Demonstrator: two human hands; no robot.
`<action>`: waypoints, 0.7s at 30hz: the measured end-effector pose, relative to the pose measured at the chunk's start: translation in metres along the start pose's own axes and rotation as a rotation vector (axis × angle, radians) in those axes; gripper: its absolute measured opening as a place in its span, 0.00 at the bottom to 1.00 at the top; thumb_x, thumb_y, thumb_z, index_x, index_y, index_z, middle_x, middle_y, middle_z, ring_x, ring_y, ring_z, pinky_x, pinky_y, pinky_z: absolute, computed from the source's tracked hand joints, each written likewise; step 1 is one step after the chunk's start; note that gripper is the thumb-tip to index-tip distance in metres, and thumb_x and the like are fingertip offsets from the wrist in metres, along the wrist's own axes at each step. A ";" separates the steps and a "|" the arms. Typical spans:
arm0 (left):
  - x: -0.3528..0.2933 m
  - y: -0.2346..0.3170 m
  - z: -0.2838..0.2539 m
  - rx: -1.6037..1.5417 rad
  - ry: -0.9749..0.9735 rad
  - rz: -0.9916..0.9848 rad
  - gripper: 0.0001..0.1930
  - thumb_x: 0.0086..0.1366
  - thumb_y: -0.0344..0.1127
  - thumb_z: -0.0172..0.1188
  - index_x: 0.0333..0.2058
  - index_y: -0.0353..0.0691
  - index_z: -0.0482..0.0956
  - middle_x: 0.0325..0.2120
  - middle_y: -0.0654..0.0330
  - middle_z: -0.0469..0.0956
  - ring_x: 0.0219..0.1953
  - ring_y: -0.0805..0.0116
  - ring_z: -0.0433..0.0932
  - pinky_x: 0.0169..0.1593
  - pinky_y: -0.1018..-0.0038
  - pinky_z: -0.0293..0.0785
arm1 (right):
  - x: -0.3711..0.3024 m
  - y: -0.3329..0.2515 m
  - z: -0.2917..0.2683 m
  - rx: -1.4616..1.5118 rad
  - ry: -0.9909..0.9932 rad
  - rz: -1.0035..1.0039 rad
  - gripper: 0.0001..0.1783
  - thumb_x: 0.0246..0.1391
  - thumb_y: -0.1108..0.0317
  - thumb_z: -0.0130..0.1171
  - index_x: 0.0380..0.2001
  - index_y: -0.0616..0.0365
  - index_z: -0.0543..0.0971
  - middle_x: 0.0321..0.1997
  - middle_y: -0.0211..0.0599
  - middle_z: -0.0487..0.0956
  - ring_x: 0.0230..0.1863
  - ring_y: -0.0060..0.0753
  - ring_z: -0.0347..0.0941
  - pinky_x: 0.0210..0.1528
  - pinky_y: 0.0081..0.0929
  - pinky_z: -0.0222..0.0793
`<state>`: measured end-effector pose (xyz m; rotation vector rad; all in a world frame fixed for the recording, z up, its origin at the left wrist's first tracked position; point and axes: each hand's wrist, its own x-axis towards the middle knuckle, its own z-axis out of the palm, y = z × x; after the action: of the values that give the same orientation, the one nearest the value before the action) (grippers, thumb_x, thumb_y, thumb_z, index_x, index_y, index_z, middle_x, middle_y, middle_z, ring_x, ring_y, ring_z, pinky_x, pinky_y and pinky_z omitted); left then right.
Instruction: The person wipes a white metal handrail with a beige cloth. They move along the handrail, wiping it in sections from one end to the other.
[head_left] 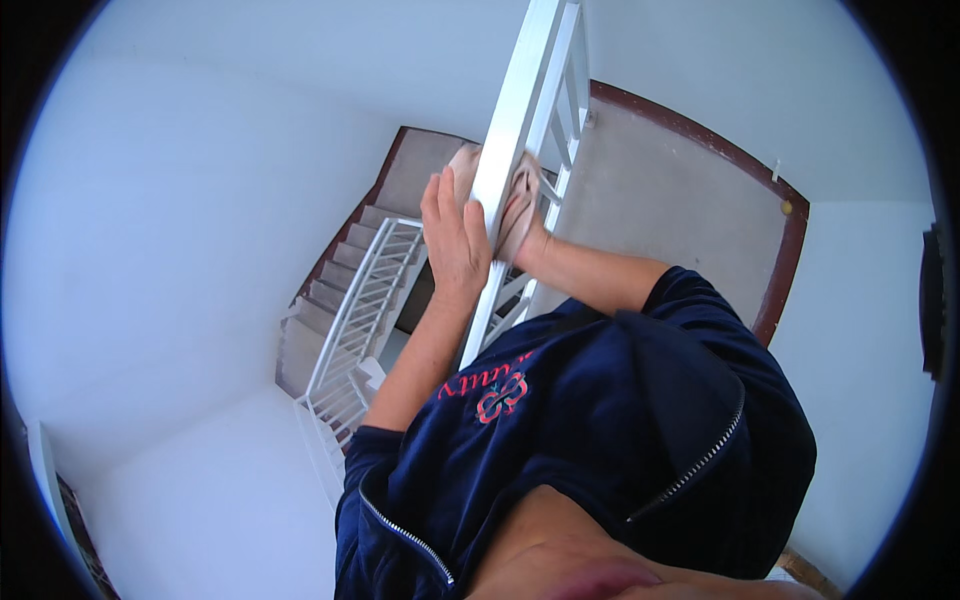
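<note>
A white metal handrail (515, 95) runs from the top of the head view down to my body. A beige cloth (517, 210) drapes about it, showing on both sides of the top bar. On the right side, my right hand (533, 246) grips the cloth against the rail; its fingers are mostly hidden by the fabric. My left hand (459, 235) lies along the rail's left side, fingers stretched out and slightly apart. The fingertips are close to the cloth's left part, and whether they touch it I cannot tell.
Down to the left, concrete stairs (345, 255) descend beside a lower white railing (352, 300), with a drop between the flights. On the right is a grey landing floor (670, 190) edged by a dark brown border (790, 255). Pale walls (180, 220) enclose the stairwell.
</note>
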<state>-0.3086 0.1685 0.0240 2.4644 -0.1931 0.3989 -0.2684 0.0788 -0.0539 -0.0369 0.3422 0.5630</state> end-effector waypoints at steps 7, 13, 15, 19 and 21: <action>-0.004 -0.014 0.005 -0.108 0.119 -0.016 0.26 0.78 0.46 0.40 0.65 0.31 0.64 0.63 0.34 0.61 0.66 0.36 0.60 0.67 0.46 0.53 | -0.047 0.015 -0.070 -0.253 -0.201 0.453 0.29 0.62 0.40 0.49 0.50 0.51 0.78 0.53 0.39 0.78 0.55 0.44 0.70 0.64 0.44 0.62; 0.000 -0.026 0.017 -0.119 0.166 0.013 0.25 0.78 0.48 0.40 0.56 0.32 0.74 0.56 0.39 0.71 0.61 0.41 0.67 0.64 0.50 0.60 | -0.090 -0.081 -0.073 -0.701 -0.198 0.016 0.39 0.68 0.38 0.37 0.74 0.48 0.56 0.77 0.35 0.58 0.77 0.41 0.52 0.80 0.41 0.40; 0.000 -0.027 0.020 -0.137 0.164 0.011 0.26 0.78 0.49 0.40 0.54 0.33 0.76 0.53 0.40 0.73 0.60 0.42 0.69 0.64 0.51 0.62 | -0.098 -0.097 -0.058 -0.945 -0.319 -0.181 0.36 0.72 0.43 0.36 0.75 0.47 0.52 0.78 0.34 0.56 0.77 0.37 0.52 0.79 0.36 0.46; 0.003 -0.023 0.015 -0.134 0.143 0.021 0.26 0.79 0.51 0.39 0.50 0.34 0.78 0.51 0.41 0.75 0.57 0.42 0.71 0.62 0.52 0.65 | -0.102 -0.110 -0.025 -0.997 -0.551 -0.250 0.35 0.73 0.44 0.35 0.75 0.48 0.50 0.78 0.35 0.55 0.76 0.37 0.53 0.79 0.35 0.50; 0.003 -0.019 0.015 -0.152 0.121 0.005 0.26 0.78 0.51 0.39 0.48 0.35 0.79 0.50 0.41 0.76 0.56 0.42 0.72 0.61 0.52 0.65 | -0.107 -0.112 -0.012 -1.560 -0.378 -0.516 0.34 0.72 0.47 0.38 0.74 0.50 0.52 0.76 0.37 0.58 0.75 0.37 0.57 0.78 0.35 0.54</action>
<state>-0.2975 0.1740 0.0032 2.2831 -0.1722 0.5146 -0.2975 -0.0725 -0.0365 -1.4605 -0.5371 0.1926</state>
